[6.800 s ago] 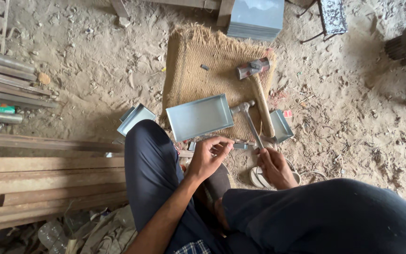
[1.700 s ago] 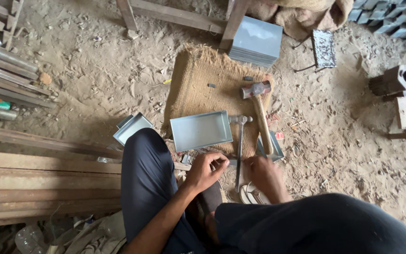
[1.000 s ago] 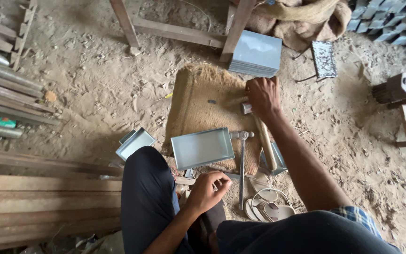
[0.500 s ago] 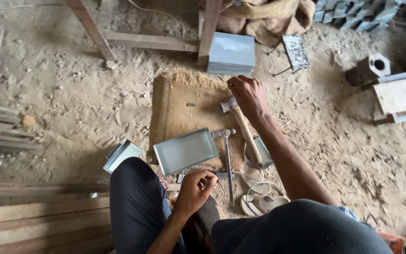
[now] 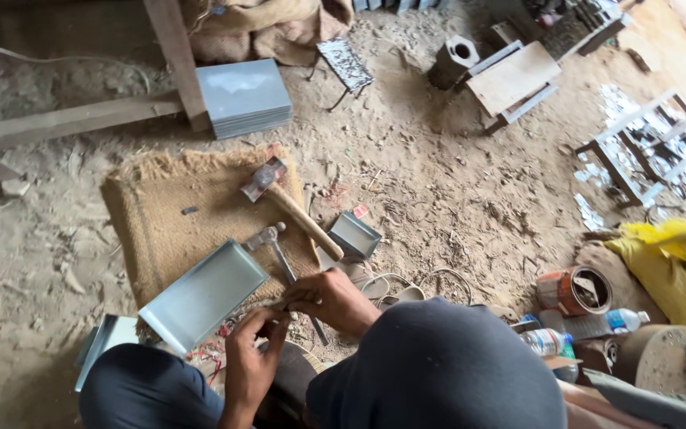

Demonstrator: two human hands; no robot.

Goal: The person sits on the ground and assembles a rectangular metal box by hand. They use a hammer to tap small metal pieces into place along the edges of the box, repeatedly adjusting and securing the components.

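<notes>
From my head view, my left hand (image 5: 252, 349) and right hand (image 5: 329, 298) pinch a small piece (too small to identify) just near the metal tray (image 5: 202, 295); it could slip into the sand; the hammer (image 5: 289, 208) lies farther off.

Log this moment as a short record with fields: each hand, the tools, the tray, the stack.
left hand: meets the right hand over something small, item unclear
right hand: fingers closed, beside the left hand
large hammer: lying on burlap mat, untouched
small hammer: lying beside the tray
metal tray: open side up, at the mat's edge
sheet stack: against the wooden post
</notes>
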